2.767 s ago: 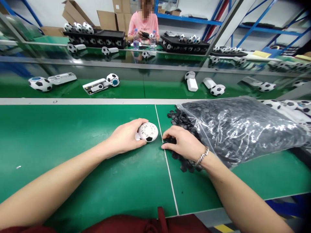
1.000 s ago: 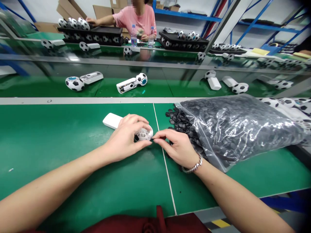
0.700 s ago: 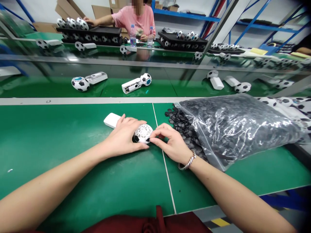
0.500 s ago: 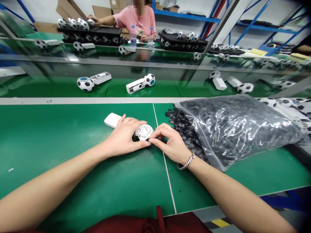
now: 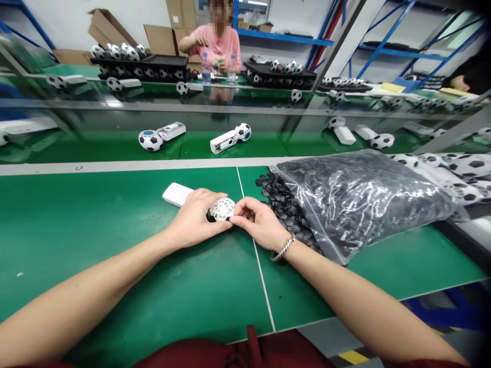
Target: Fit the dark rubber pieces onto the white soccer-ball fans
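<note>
A white soccer-ball-headed handheld device point(image 5: 223, 209) lies on the green bench, its latticed round end facing up. Its white handle point(image 5: 177, 194) sticks out to the left from under my left hand point(image 5: 197, 217). That hand is wrapped round the ball end, thumb on the near side. My right hand point(image 5: 257, 222) pinches thumb and forefinger together against the ball's right edge; whatever sits between the fingertips is too small or hidden to make out. Right of it, a pile of small black pieces point(image 5: 289, 212) spills from a clear plastic bag point(image 5: 368, 199).
Beyond the bench edge, a green conveyor carries soccer-ball devices point(image 5: 150, 139), point(image 5: 230, 139) and several others. More devices point(image 5: 470, 166) are heaped behind the bag. Across the line, a person in a pink shirt point(image 5: 220, 48) sits between black trays point(image 5: 148, 67) of balls.
The two nearest devices on the conveyor have shifted right. My view has turned slightly. Both hands stay at the ball end. The person opposite has drawn an arm back from the left tray.
</note>
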Demonstrator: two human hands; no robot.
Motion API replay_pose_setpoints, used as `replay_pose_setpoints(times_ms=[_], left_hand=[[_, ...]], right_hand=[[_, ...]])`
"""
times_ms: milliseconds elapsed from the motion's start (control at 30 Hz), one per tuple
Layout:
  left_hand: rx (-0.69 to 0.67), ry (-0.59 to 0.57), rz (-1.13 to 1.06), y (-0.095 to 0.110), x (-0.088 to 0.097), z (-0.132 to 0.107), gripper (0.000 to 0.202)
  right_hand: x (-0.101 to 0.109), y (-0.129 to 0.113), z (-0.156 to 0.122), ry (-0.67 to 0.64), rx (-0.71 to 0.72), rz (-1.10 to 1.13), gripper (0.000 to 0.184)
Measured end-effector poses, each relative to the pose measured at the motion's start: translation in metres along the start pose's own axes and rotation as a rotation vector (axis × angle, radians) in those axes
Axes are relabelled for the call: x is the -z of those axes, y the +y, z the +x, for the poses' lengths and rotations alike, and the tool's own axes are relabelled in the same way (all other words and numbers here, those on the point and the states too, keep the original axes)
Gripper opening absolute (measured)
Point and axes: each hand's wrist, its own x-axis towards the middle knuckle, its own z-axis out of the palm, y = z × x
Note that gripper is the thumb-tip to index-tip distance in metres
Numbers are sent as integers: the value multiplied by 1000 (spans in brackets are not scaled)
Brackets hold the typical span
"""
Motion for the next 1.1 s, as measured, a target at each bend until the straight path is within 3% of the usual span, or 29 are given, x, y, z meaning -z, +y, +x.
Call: replay_pose_setpoints(times_ms=[167,333,467,567,733,967,1100], left_hand=[[-21,13,19,-1,0,-3,50],[-27,-24,33,-3,1,-4,66],[-17,-96,34,-4,5,-4,61],[10,-162,36,-2,7,-7,60],[128,-97,76,6,2,-11,61],[-62,-297,-201,-1,10,-7,58],[-116,-328,-254,-1,13,-7,59]], right_hand=[[7,3,4,-31,38,-51,11],[24,7,-1,-44,45,-464,8],[25,7,-4,-92,7,-616,6],[23,4,-3,-113,-41,-615,6],[29,2,-3,-158,21,-582,5],[29,-4,-7,-107,166,-246,11],[29,-9,-10,-136,239,-251,12]])
